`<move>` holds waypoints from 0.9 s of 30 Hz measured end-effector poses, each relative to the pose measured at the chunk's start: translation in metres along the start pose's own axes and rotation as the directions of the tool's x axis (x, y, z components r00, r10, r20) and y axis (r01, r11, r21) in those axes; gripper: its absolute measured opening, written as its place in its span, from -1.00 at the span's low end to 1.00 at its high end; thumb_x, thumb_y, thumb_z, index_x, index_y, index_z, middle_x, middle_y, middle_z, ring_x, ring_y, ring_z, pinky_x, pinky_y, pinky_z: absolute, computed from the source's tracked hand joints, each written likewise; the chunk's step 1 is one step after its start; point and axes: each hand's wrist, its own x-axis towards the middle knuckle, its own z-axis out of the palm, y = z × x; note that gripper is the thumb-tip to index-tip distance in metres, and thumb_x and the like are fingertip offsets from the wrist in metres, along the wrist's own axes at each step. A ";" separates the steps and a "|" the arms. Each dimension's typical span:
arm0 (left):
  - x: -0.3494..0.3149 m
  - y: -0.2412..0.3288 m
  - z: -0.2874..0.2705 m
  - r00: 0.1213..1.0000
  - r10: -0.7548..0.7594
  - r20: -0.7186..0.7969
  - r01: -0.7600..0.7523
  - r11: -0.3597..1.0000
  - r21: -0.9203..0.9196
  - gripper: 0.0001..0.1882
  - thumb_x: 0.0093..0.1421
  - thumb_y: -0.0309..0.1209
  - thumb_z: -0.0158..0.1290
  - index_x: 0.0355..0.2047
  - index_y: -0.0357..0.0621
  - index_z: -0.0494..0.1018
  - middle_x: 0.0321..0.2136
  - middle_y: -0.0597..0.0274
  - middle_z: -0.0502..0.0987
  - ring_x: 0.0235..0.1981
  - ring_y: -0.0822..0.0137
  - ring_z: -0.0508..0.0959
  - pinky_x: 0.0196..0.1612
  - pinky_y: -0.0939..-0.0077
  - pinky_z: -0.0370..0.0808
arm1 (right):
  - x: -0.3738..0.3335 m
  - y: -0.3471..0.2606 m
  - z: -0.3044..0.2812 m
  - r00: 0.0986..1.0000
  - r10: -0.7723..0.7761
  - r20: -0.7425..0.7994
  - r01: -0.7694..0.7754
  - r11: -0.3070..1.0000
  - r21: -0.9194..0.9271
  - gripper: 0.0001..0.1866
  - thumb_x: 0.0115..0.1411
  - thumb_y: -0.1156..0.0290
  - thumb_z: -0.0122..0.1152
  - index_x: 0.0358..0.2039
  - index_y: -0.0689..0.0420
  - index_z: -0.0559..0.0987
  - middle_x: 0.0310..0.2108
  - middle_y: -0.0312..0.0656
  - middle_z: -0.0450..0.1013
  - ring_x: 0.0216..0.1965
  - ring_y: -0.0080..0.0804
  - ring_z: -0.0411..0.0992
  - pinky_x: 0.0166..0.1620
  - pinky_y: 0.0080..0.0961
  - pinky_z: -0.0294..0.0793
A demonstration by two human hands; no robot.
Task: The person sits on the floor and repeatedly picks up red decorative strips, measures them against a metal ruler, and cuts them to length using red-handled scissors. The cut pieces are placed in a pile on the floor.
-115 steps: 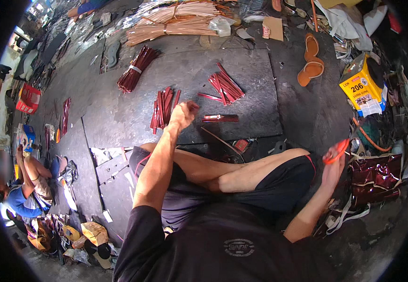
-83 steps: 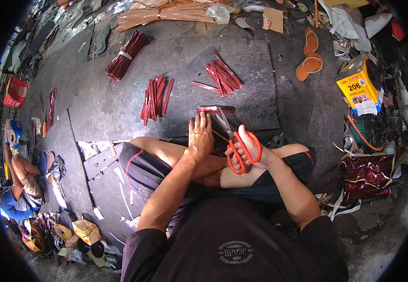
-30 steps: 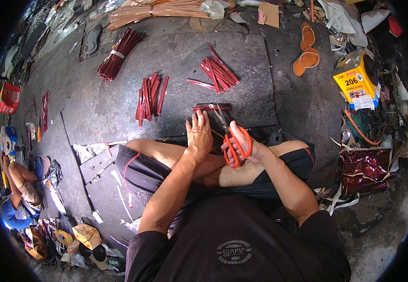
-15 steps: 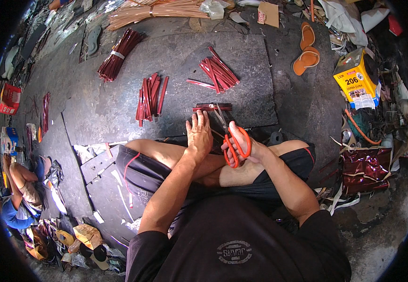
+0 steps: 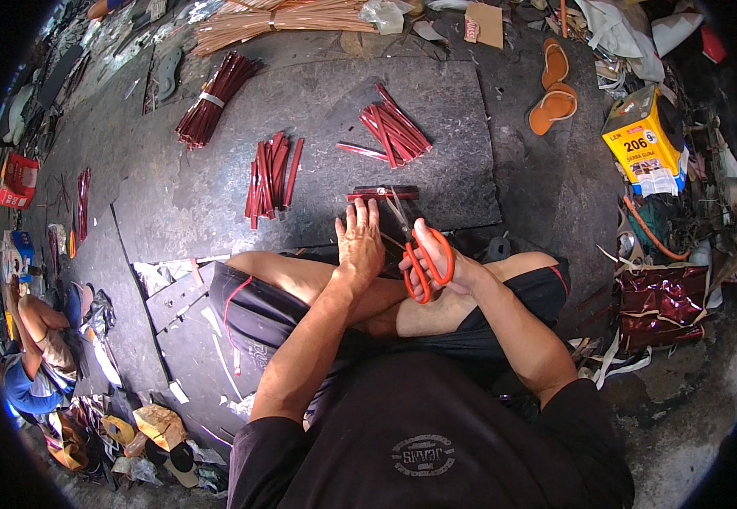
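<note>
My left hand lies palm down with its fingers stretched out. Its fingertips touch the near edge of a short dark red piece on the board. My right hand is wrapped round the orange handles of a pair of scissors. The blades point away from me and their tips reach the right part of the dark red piece. Beyond it lies a loose pile of shiny dark red strips. A second pile of strips sits to the left, and a bundle tied with a pale band is farther back.
A dark board covers the floor before my crossed legs. Orange sandals and a yellow box stand at the right. Shiny dark red sheets lie nearer. Tan strips are at the back. Another person sits at far left.
</note>
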 end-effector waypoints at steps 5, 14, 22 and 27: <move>0.000 0.006 -0.015 0.998 -0.007 0.069 0.006 1.000 0.012 -0.13 0.16 -0.32 0.01 0.42 0.02 -0.17 0.33 -0.15 0.01 0.34 -0.09 0.08 0.27 -0.24 0.10 | -0.002 -0.001 0.001 1.000 -0.007 0.012 0.007 1.000 0.005 0.10 0.04 -0.63 -0.31 -0.23 0.41 0.42 -0.62 -0.13 0.38 -0.63 -0.34 0.47 -0.53 -0.38 0.56; 0.000 0.006 -0.014 0.994 -0.010 0.108 0.007 1.000 0.030 -0.09 0.16 -0.27 0.04 0.43 0.07 -0.21 0.34 -0.16 -0.04 0.35 -0.12 0.06 0.26 -0.33 0.08 | -0.001 0.000 0.000 1.000 -0.002 0.012 0.002 1.000 -0.012 0.11 0.04 -0.63 -0.32 -0.22 0.42 0.42 -0.63 -0.12 0.38 -0.64 -0.34 0.47 -0.53 -0.38 0.56; 0.000 0.003 -0.011 1.000 -0.011 -0.012 0.010 0.999 -0.052 -0.16 0.10 -0.34 0.06 0.39 0.12 0.00 0.29 -0.20 0.07 0.31 -0.12 0.13 0.25 -0.32 0.11 | -0.005 -0.010 -0.001 0.997 0.071 0.011 -0.071 0.996 -0.054 0.16 -0.02 -0.67 -0.33 -0.19 0.42 0.41 -0.56 -0.07 0.40 -0.59 -0.30 0.48 -0.48 -0.34 0.58; 0.016 -0.009 -0.024 0.987 -0.147 -0.060 0.119 0.938 -0.327 -0.37 0.13 -0.37 0.02 0.25 -0.02 0.23 0.08 -0.07 0.31 0.12 -0.04 0.35 0.15 -0.02 0.31 | -0.004 -0.023 -0.012 0.986 0.160 0.036 -0.158 0.986 -0.050 0.23 -0.11 -0.73 -0.37 -0.15 0.41 0.39 -0.47 -0.01 0.41 -0.51 -0.22 0.50 -0.36 -0.26 0.61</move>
